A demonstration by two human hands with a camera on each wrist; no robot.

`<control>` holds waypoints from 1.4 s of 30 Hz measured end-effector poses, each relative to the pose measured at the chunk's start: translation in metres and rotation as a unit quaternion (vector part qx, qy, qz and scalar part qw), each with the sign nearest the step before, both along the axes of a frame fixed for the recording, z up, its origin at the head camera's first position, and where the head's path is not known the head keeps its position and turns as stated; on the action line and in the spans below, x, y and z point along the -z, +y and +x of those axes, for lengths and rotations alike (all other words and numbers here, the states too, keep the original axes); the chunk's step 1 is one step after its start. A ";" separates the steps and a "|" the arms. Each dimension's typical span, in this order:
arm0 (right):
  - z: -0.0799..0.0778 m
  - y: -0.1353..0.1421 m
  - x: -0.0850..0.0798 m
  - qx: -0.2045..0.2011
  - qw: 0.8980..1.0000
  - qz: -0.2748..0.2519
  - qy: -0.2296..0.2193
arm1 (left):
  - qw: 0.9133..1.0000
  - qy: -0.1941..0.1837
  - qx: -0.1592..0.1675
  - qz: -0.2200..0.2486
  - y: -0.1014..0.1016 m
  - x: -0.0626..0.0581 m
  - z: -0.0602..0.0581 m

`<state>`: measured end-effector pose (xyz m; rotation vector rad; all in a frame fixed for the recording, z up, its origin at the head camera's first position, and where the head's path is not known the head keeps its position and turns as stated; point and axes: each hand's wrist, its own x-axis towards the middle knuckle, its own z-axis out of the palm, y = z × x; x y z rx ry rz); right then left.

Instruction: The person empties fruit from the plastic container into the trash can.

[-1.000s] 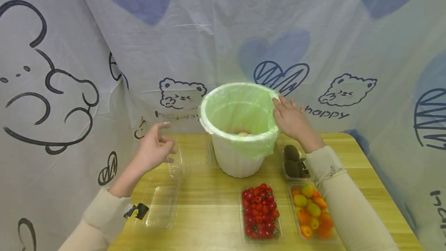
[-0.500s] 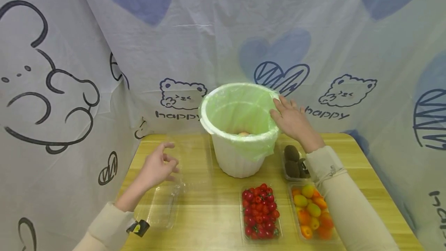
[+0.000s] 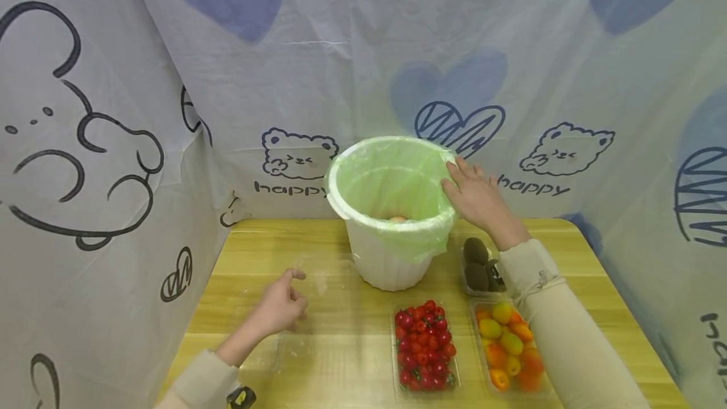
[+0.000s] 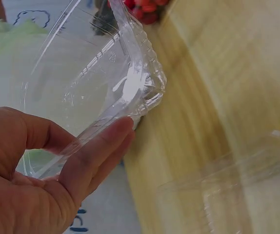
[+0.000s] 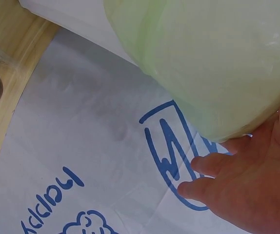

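My left hand [image 3: 281, 307] pinches the edge of a clear plastic container [image 4: 101, 83] between thumb and fingers, above the left part of the table. The container is tilted, and in the head view it is nearly invisible. My right hand [image 3: 479, 197] rests at the right rim of a white bin [image 3: 383, 267], its fingers extended. A pale green bag [image 3: 420, 246] lines the bin and folds over its rim. Low inside the bin, part of a pale orange round thing [image 3: 397, 219] shows. In the right wrist view the fingers [image 5: 213, 165] lie along the bag-covered rim.
Another clear plastic tray [image 4: 237, 190] lies on the wooden table [image 3: 352, 358] below the left hand. To the right stand boxes of red cherry tomatoes [image 3: 423, 346], orange and yellow fruits [image 3: 505, 343] and brown kiwis [image 3: 476, 264]. A printed cloth [image 3: 295, 81] hangs behind.
My left hand has moved down and to the right, toward the front of the table, carrying the clear container along. The right hand has stayed at the bin's rim.
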<state>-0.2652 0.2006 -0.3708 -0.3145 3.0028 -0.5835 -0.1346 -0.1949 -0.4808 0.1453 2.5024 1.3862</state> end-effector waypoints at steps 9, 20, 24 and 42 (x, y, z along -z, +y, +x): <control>-0.002 0.002 0.003 0.001 1.000 -0.001 0.003 | 1.000 -0.029 -0.008 0.008 0.011 0.028 0.004; -0.003 0.002 0.003 0.001 1.000 -0.005 0.008 | 0.999 -0.035 -0.011 -0.022 0.019 0.057 0.013; -0.001 0.002 0.002 0.000 1.000 -0.008 0.006 | 0.999 -0.024 -0.015 -0.037 0.020 0.063 0.014; -0.001 0.001 0.003 0.001 1.000 -0.011 0.000 | 0.997 -0.036 -0.016 -0.073 0.021 0.084 0.019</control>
